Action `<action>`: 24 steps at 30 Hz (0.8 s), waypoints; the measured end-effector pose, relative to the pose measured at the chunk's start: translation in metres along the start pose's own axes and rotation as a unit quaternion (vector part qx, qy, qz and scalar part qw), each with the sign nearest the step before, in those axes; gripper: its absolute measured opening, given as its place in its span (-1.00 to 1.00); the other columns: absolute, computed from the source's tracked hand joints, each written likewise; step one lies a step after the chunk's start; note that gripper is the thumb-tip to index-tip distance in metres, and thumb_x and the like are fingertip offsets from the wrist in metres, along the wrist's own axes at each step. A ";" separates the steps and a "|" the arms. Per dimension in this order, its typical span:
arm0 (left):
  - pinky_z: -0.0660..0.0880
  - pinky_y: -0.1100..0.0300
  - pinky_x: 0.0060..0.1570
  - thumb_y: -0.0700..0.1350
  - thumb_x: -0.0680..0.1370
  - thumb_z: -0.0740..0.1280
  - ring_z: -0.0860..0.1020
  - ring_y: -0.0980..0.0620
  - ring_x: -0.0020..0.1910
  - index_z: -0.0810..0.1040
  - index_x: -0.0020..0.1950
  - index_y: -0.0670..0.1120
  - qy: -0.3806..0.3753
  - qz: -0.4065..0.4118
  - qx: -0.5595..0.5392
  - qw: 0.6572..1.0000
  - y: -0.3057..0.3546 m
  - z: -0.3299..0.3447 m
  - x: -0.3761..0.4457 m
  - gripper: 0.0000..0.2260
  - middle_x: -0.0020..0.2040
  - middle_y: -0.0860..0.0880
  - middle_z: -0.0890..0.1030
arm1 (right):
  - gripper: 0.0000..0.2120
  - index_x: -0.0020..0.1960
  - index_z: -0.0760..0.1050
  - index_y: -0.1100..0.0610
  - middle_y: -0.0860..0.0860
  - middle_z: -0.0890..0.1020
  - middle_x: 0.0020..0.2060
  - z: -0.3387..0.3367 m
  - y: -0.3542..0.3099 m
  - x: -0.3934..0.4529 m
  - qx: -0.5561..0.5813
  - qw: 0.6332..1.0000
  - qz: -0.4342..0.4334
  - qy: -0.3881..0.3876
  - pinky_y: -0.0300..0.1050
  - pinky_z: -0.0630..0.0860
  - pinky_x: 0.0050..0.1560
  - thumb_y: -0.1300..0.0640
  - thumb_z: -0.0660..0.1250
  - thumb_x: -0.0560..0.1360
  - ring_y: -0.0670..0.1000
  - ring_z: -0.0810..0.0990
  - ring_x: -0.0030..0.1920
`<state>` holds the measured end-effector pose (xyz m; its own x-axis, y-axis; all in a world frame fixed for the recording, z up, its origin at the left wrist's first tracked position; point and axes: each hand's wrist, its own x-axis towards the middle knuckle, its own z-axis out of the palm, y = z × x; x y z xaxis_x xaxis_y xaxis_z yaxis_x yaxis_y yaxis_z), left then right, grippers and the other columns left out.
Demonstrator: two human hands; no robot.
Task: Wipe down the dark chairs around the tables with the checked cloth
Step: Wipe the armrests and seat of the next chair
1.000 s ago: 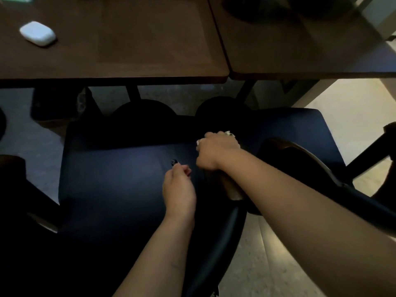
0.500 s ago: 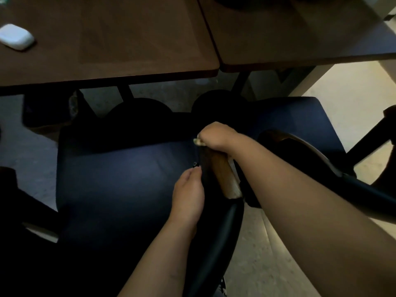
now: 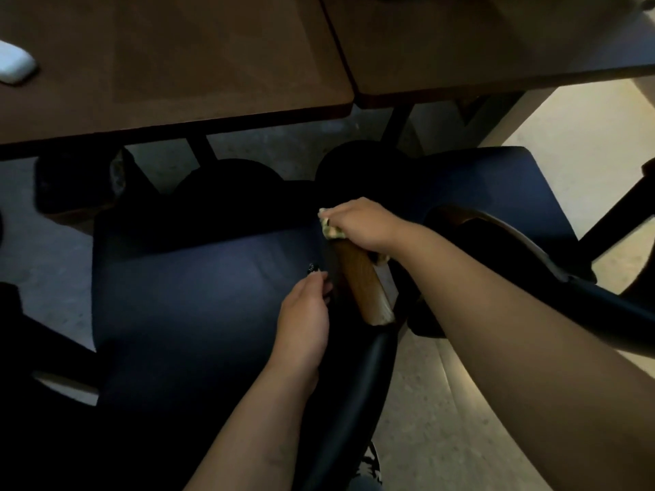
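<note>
A dark blue chair [image 3: 184, 313] stands below me, its seat facing the tables. Its right armrest has a brown wooden part [image 3: 365, 288] above a black curved arm. My right hand [image 3: 365, 225] grips the bunched checked cloth [image 3: 329, 228] at the front end of that armrest; only a pale corner of the cloth shows. My left hand [image 3: 304, 324] lies on the seat's right edge beside the armrest, fingers curled, pinching the chair's edge as far as I can see. A second dark blue chair [image 3: 503, 193] stands to the right.
Two brown tables [image 3: 198, 65] [image 3: 496, 40] stand side by side ahead, their black legs and round bases behind the chairs. A white case [image 3: 14, 65] lies on the left table. Pale floor [image 3: 584, 136] shows at the right and between the chairs.
My right hand moved with the cloth forward along the armrest, baring the wooden part. My left hand shifted right, from the seat to the armrest's edge.
</note>
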<state>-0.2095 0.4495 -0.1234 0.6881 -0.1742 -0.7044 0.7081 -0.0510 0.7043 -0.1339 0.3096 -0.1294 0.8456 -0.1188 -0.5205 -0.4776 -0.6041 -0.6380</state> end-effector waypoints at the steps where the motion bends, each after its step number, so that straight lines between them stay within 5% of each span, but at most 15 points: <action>1: 0.41 0.16 0.26 0.00 0.66 0.11 0.54 0.10 0.14 0.53 0.15 0.01 -0.002 0.002 0.003 1.000 0.000 0.001 0.001 -0.77 0.14 0.01 0.60 | -0.69 0.25 0.54 0.21 0.14 0.56 0.24 0.002 0.003 -0.004 0.020 1.000 -0.001 0.008 -0.07 0.35 0.30 0.15 0.17 0.59 0.11 0.47 0.28; 4: 0.45 0.17 0.17 0.00 0.67 0.10 0.57 0.09 0.11 0.58 0.12 -0.02 0.001 0.005 0.020 1.000 -0.002 0.000 0.002 -0.72 0.12 -0.02 0.63 | -0.69 0.26 0.54 0.18 0.08 0.43 0.38 0.014 0.012 -0.047 0.067 0.993 -0.086 0.045 -0.25 0.00 0.47 0.24 0.20 0.56 0.01 0.22 0.48; 7: 0.51 -0.03 0.20 0.04 0.65 0.10 0.64 0.00 0.05 0.65 0.06 -0.02 -0.005 0.014 0.037 0.999 -0.003 -0.002 0.000 -0.67 0.02 -0.05 0.69 | -0.55 0.26 0.55 0.14 -0.09 0.35 0.42 0.037 0.015 -0.111 0.044 0.981 -0.167 0.089 -0.44 -0.20 0.41 0.16 0.13 0.43 -0.17 0.00 0.48; 10: 0.56 0.07 0.08 0.03 0.68 0.04 0.67 0.05 -0.03 0.65 -0.01 0.02 -0.014 0.016 0.042 0.999 -0.001 -0.002 -0.002 -0.62 -0.04 -0.02 0.71 | -0.53 0.42 0.40 0.07 -0.23 0.17 0.50 0.047 0.017 -0.133 0.105 0.978 -0.153 0.094 -0.17 -0.08 0.53 0.20 0.10 0.52 -0.21 -0.05 0.51; 13: 0.56 0.21 -0.12 0.03 0.69 0.01 0.67 0.12 -0.14 0.62 -0.06 0.03 -0.027 -0.001 0.035 0.999 0.002 -0.001 -0.004 -0.60 -0.13 0.00 0.72 | -0.53 0.47 0.30 0.07 -0.20 0.00 0.53 0.040 0.012 -0.116 0.140 0.980 -0.112 0.088 -0.25 -0.18 0.48 0.31 0.12 0.58 -0.19 -0.18 0.52; 17: 0.55 0.23 -0.14 0.06 0.68 0.05 0.67 0.15 -0.19 0.63 -0.05 -0.01 -0.014 -0.005 0.024 1.000 0.000 0.000 -0.001 -0.61 -0.20 0.02 0.71 | -0.51 0.52 0.18 0.14 0.03 -0.13 0.56 0.028 0.008 -0.065 -0.036 0.994 -0.068 0.072 -0.07 -0.26 0.47 0.21 0.09 0.59 0.07 -0.33 0.52; 19: 0.50 0.31 -0.16 0.04 0.68 0.03 0.63 0.29 -0.20 0.59 -0.05 0.05 0.003 0.016 0.043 0.999 0.001 0.002 -0.001 -0.65 -0.15 0.11 0.69 | -0.55 0.46 0.27 0.21 0.11 -0.03 0.55 0.022 0.004 -0.031 -0.109 0.991 -0.010 0.082 0.11 -0.13 0.48 0.15 0.10 0.58 0.18 -0.21 0.53; 21: 0.47 0.21 0.09 0.05 0.67 0.04 0.59 0.24 0.01 0.55 0.10 0.06 0.008 0.013 0.046 0.999 0.006 0.006 -0.003 -0.72 0.06 0.08 0.64 | -0.62 0.33 0.40 0.26 0.21 0.29 0.43 0.014 0.005 -0.006 -0.086 0.991 0.051 0.088 0.03 0.19 0.37 0.17 0.09 0.57 0.23 0.16 0.47; 24: 0.46 0.02 0.24 0.12 0.63 0.12 0.58 0.04 0.14 0.54 0.21 0.02 0.020 0.011 0.051 0.998 0.016 0.020 0.003 -0.69 0.13 0.00 0.63 | -0.73 0.06 0.53 0.21 0.20 0.54 0.07 0.006 0.023 0.007 0.194 0.971 0.109 0.085 -0.12 0.44 -0.06 0.22 0.06 0.60 0.16 0.52 0.10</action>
<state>-0.1988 0.4281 -0.1124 0.7107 -0.1364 -0.6902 0.6741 -0.1488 0.7235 -0.1401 0.2996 -0.1508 0.7264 -0.3580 -0.5867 -0.6752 -0.2123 -0.7064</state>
